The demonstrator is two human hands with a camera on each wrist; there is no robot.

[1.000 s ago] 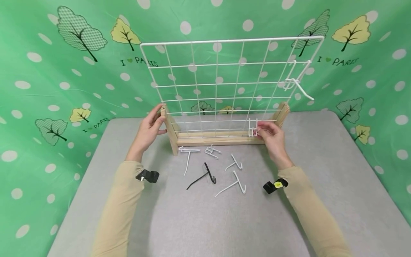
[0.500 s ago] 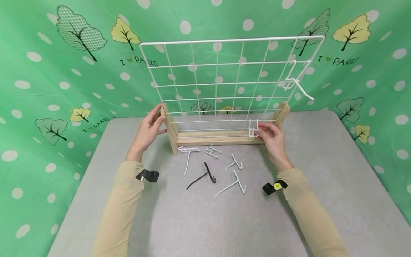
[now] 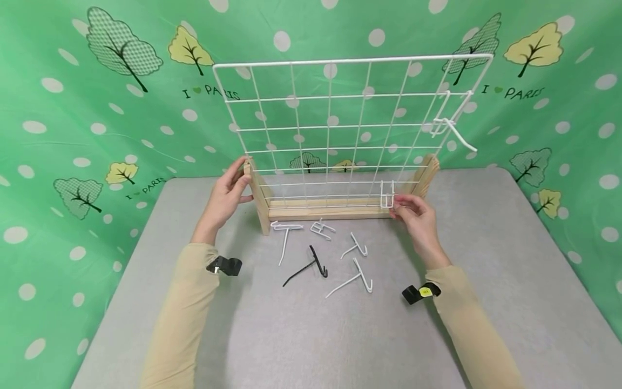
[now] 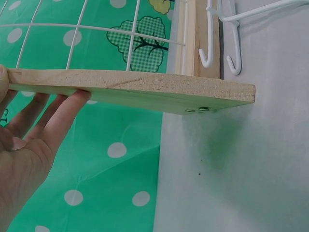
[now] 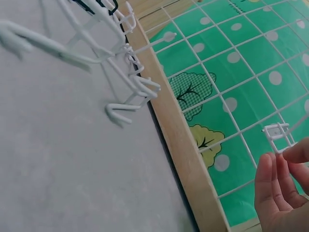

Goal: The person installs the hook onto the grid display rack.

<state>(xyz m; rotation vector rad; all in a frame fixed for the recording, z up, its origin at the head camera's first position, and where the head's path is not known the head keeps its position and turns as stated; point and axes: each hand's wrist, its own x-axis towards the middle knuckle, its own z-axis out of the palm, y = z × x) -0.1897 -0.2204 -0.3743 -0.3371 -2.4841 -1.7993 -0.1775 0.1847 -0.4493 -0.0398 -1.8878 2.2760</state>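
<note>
A white wire grid panel [image 3: 330,127] stands upright in a wooden stand [image 3: 330,215]. My left hand [image 3: 221,197] grips the stand's left side board, thumb on one face and fingers on the other; the left wrist view shows this side board [image 4: 145,89] close up. At the grid's lower right, my right hand [image 3: 419,222] pinches a small white wire hook [image 3: 386,201] by its right side. In the right wrist view the fingertips [image 5: 265,166] meet this hook [image 5: 277,133] at its near edge. Another white hook [image 3: 457,135] hangs at the grid's upper right.
Several hooks lie on the grey table [image 3: 311,335] in front of the stand: a black hook [image 3: 316,262], a white double hook [image 3: 320,229] and white single hooks, such as one long hook [image 3: 359,276]. Behind the stand hangs a green dotted cloth [image 3: 311,32].
My right hand has shifted slightly down and to the right, and the small hook has moved a little to the right with it. The left hand stays on the side board.
</note>
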